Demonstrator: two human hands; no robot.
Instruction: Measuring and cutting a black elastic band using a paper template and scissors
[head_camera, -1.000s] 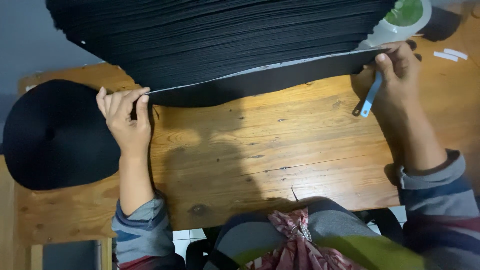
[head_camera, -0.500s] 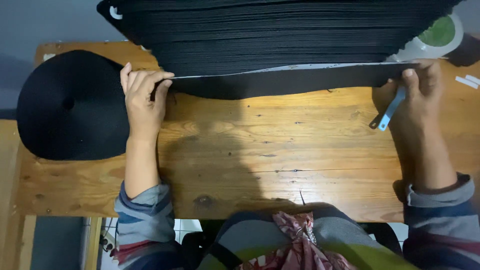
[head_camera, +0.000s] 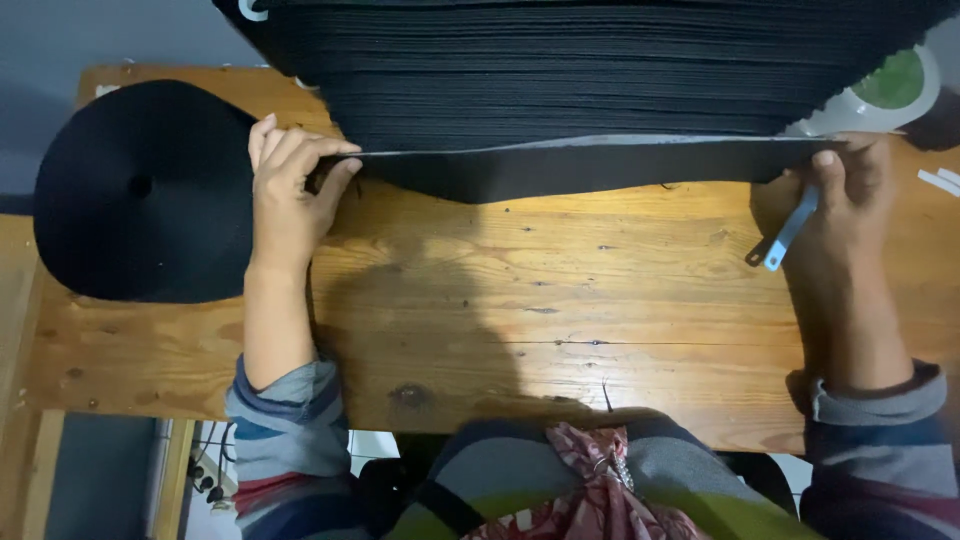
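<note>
Here I see the black strap (head_camera: 560, 170) stretched lengthwise between my hands, left fingers (head_camera: 300, 150) pinching one end, right fingers (head_camera: 826, 170) clamping the other plus a pale blue tool (head_camera: 785, 238)

A strap (head_camera: 590, 168) runs across the table (head_camera: 560, 300) from the roll (head_camera: 140, 190) at the left end to the right hand (head_camera: 845, 205) near the right edge, with the left hand (head_camera: 290, 190) pinching it just right of the roll. Behind the strap sits a stack (head_camera: 600, 70) of cut lengths, and a tape roll (head_camera: 885, 90) lies behind the right hand, which also has a small tool (head_camera: 785, 238) hanging below it over the table
</note>
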